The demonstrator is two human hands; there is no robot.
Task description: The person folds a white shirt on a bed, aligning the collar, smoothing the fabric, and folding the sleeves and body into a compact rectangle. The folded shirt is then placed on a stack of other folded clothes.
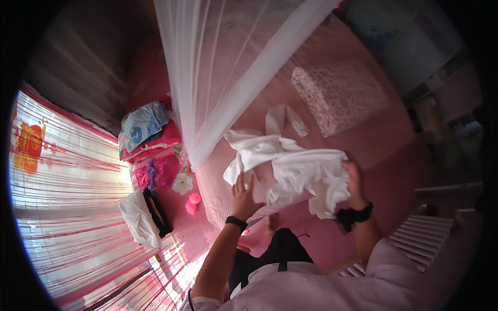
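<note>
A white long-sleeved garment (307, 163) lies partly spread on the pink bed (268, 194), its lower part hanging rumpled over the front edge. One sleeve (278, 116) stretches away across the bedding. At the garment's right edge, my right hand (353, 179) grips the cloth; its fingertips are partly hidden by the fabric. My left hand (243, 196) hovers at the bed's near edge with its fingers apart, close to the left end of the garment. Whether those fingertips touch the cloth I cannot tell.
A white mosquito net (233, 112) drapes down over the bed. Behind the garment sits a floral-patterned pillow (338, 97). Along the left, folded clothes (144, 126), pink balls (192, 203) and white cloth (138, 217) rest beside a string-curtained window (70, 182). A white radiator (422, 237) stands at right.
</note>
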